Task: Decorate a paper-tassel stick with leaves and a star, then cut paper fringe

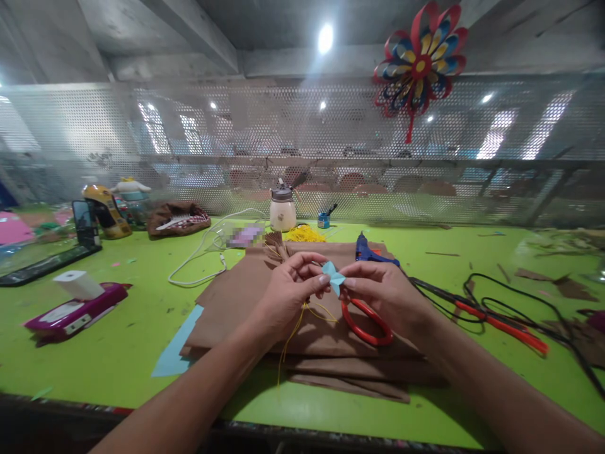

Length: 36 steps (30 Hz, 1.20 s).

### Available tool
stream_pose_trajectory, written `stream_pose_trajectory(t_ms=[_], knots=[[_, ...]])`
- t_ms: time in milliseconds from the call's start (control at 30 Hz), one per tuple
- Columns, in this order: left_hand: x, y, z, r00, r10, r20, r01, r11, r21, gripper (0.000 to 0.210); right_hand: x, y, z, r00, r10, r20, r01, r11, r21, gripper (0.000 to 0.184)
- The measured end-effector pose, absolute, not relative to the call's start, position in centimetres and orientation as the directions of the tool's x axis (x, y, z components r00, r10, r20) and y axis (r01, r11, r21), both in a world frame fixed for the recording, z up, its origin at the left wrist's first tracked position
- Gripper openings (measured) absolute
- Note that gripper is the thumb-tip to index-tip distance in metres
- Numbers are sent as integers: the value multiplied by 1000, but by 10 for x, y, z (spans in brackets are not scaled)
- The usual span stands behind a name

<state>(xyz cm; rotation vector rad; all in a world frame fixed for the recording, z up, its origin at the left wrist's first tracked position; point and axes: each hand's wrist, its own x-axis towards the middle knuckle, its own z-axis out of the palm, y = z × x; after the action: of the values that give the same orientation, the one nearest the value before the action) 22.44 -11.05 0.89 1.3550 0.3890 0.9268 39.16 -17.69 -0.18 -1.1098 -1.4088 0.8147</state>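
Between my two hands is a small light-blue paper flower (333, 278) with pointed petals. My left hand (295, 287) pinches its left side between thumb and fingers. From the right, my right hand (385, 290) grips the flower's other edge with its fingertips. Below them lies folded brown paper (236, 302), with thin yellow strings (297, 334) hanging under my left hand. Red-handled scissors (371, 337) rest on the paper beneath my right hand, their blades hidden. A blue glue gun (371, 250) lies just behind the hands.
On the green table (142, 340) a purple power strip (78, 312) with a white adapter sits left. A blue paper sheet (177, 350) pokes from under the brown paper. Behind are yellow strands (306, 234) and a white jar (282, 213). Black cables and an orange-handled tool (501, 325) lie right.
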Motion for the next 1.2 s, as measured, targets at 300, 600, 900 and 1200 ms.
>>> stream_pose_trajectory(t_ms=[300,600,900,1200], knots=[[229,-117,12,577,764,289,-224,-192,955,30,388,-174,-3,124,943,309,188,284,-940,9],[230,-118,10,716,689,113,-1,-160,987,30,369,-190,14,57,784,618,870,265,-415,8],[227,-109,3,724,686,70,-25,-75,997,22,376,-180,8,158,931,328,370,252,-894,15],[225,-103,-1,744,667,38,-139,99,985,17,386,-168,-12,21,988,153,-185,154,-971,20]])
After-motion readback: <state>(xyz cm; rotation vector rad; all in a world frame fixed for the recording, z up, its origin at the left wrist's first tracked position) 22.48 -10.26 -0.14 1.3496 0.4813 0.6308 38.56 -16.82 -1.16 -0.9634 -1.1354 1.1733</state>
